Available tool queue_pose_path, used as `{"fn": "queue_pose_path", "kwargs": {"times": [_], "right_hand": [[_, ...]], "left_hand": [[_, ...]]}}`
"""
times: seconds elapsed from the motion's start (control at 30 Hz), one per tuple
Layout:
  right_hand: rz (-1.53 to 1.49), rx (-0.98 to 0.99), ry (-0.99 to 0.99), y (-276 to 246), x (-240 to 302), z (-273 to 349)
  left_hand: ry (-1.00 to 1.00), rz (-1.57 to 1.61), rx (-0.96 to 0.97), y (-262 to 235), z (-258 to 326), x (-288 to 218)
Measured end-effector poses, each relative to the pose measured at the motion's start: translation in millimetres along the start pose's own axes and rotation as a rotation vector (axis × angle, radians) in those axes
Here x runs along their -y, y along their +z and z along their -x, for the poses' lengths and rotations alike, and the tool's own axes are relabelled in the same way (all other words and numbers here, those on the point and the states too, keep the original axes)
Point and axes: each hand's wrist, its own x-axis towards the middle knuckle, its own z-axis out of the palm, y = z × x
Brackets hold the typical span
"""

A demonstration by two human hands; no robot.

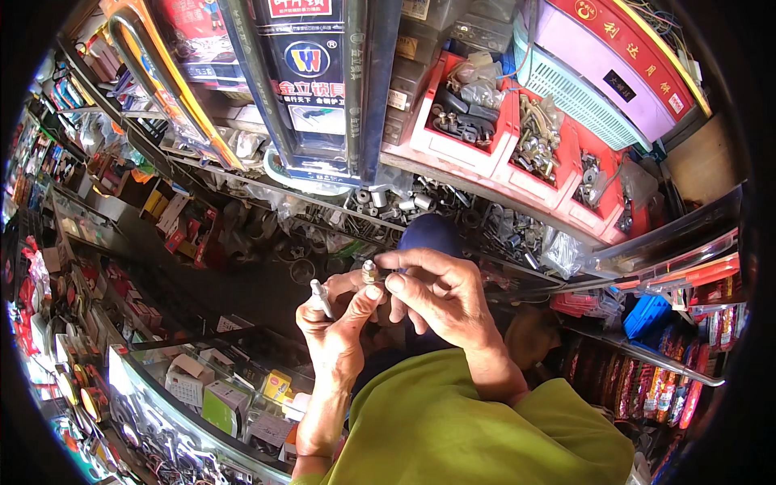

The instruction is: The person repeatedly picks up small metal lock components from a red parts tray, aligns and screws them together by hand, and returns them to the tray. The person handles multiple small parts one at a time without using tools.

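Observation:
Between the thumb and fingers of my left hand (339, 327), a small metal cylinder with a brass-coloured body (369, 273) stands upright. A slim silver, pen-like metal piece (321, 299) also sits in this hand, lying against the index side and pointing upward. My right hand (440, 295) is close beside the small cylinder, its thumb and index finger curved apart around the cylinder's right side. Whether those fingertips touch it, I cannot tell. The other right fingers curl loosely below, and nothing shows in them.
Red bins (554, 182) of metal fittings line the shelf ahead. A tray of loose metal parts (412, 194) lies below them. At the left stands a glass display case (186, 388) with small boxes. A blue box (645, 315) is on the right.

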Motion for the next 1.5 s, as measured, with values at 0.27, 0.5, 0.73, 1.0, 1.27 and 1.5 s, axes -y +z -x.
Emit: {"fn": "queue_pose_path", "kwargs": {"times": [0.27,0.5,0.73,1.0,1.27,1.5], "right_hand": [[0.014,0.008,-0.021,2.2,-1.8,-2.9],[-0.038,-0.029,0.016,0.0,0.3,-2.2],[-0.088,0.012,0.006,-6.9,3.6,-2.7],[0.004,0.141,-0.123,-15.2,0.2,-1.1],[-0.005,0.182,-0.119,-17.5,0.3,-2.1],[-0.154,0.288,-0.054,-19.0,5.3,-3.3]], "left_hand": [[0.03,-0.168,0.04,-1.8,2.1,-2.6],[-0.096,-0.042,0.095,-0.5,1.0,-6.2],[-0.158,0.078,0.143,-0.2,3.1,-7.9],[-0.36,0.232,0.286,-11.8,-4.9,-12.7],[-0.364,0.251,0.314,-13.8,-4.5,-6.0],[-0.498,0.444,0.335,-17.1,-5.8,-6.0]]}}
